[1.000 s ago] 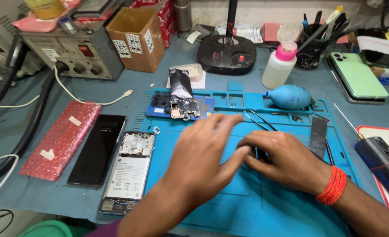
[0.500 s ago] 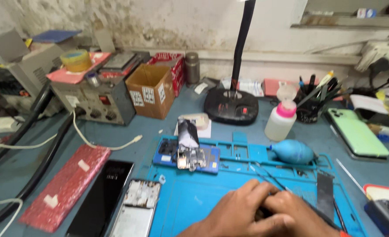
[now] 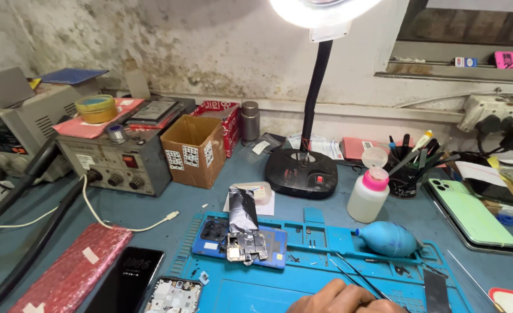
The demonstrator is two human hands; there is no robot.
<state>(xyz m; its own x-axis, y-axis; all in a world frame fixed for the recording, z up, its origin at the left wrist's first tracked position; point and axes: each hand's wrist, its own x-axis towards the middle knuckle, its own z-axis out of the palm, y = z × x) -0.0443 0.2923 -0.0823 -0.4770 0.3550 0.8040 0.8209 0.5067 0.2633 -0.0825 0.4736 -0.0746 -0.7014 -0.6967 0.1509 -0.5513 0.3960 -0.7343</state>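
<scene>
My hands (image 3: 343, 298) sit bunched together at the near edge of the desk's blue mat (image 3: 256, 293), fingers curled, grip hidden, tweezers (image 3: 358, 275) just beyond them; seemingly mid fine-work, next needing a steady pinch.

A pair of thin black tweezers (image 3: 358, 277) lay on the blue work mat (image 3: 302, 290), slanting from eleven o'clock down to five o'clock, with the fine tips pointing up toward eleven. The lower end ran in under a hand (image 3: 340, 298) at the bottom edge of the view, at six o'clock, which rested knuckles-up on the mat. Only the upper part of that hand showed, so which hand it was, and its grip, could not be told.
</scene>
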